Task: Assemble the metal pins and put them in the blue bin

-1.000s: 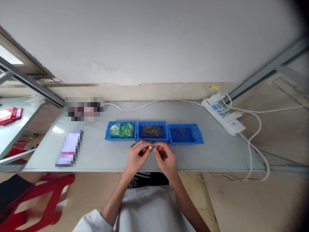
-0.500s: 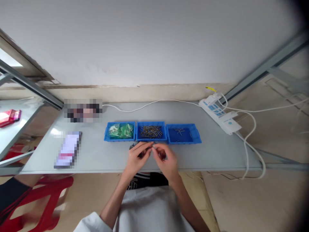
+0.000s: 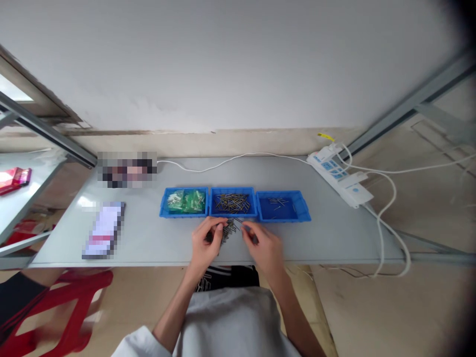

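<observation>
A heap of dark screws (image 3: 228,231) lies on the table in front of the middle tray, partly covered by my left hand. My left hand (image 3: 205,244) is closed in a pinch at the heap's left side; what its fingertips hold is too small to make out. To the right of the heap, my right hand (image 3: 265,248) also pinches, its fingertips close to a few thin screws. Whether one is between them I cannot tell. Behind my hands, the middle blue tray (image 3: 233,216) holds many brassy screws, and the right blue tray (image 3: 284,218) a few silvery ones.
The left blue tray (image 3: 184,215) contains small green bags with pale plugs. A blurred-out phone-like object (image 3: 104,230) lies at the left, another blurred item (image 3: 128,170) behind it. A white power strip (image 3: 338,176) with cables sits at the right. A red stool (image 3: 70,307) stands below left.
My hands have moved apart from where their fingertips met, uncovering the screw heap between them. The screws in the right tray lie a little differently.
</observation>
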A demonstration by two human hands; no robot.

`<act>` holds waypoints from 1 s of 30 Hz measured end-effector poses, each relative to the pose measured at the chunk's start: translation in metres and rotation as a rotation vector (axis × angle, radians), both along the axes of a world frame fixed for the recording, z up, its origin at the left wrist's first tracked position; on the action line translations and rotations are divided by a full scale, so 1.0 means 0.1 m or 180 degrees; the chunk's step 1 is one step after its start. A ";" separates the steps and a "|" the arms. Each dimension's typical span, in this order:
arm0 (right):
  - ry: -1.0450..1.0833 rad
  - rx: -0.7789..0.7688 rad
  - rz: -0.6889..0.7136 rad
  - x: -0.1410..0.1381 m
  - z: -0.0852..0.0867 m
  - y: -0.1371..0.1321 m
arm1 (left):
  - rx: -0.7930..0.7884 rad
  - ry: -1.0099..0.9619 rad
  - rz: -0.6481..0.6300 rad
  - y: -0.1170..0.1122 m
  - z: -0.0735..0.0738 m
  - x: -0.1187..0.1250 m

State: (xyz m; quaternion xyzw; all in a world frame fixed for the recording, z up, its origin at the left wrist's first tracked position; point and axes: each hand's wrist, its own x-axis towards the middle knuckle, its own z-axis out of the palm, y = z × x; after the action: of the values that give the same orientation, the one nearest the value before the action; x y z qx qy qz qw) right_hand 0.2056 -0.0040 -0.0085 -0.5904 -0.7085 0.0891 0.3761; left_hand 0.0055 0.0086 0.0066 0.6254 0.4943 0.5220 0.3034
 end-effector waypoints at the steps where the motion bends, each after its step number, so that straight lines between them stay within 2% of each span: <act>1: -0.0077 -0.0117 0.0031 -0.05 -0.05 -0.01 | -0.0023 0.0012 -0.0008 0.00 -0.01 0.00; 7: -0.0360 -0.0404 -0.0129 -0.11 -0.14 0.04 | -0.0081 0.0077 -0.0047 0.00 0.00 0.01; 13: -0.0141 -0.0399 -0.0101 -0.12 -0.13 0.02 | -0.0085 0.0143 -0.0035 0.00 -0.01 0.01; 17: 0.0279 -0.0356 0.0052 -0.12 -0.06 -0.04 | 0.0077 0.0296 -0.0122 0.01 -0.05 0.03; 22: 0.0561 -0.0305 0.0225 -0.13 0.10 -0.07 | 0.0400 0.0854 -0.0612 0.04 -0.09 0.06; 24: 0.0619 -0.0345 0.0314 -0.15 0.14 -0.05 | 0.0477 0.0974 -0.0673 0.05 -0.09 0.06; 30: 0.0833 -0.0342 0.0618 -0.19 0.18 0.02 | 0.0361 0.0787 -0.0649 0.07 -0.09 0.05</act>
State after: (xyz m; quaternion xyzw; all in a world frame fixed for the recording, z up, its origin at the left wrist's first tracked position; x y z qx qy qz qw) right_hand 0.1867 -0.0017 0.0100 -0.5219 -0.7014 0.2388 0.4227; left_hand 0.0101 0.0156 -0.0028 0.7479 0.4316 0.4346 0.2559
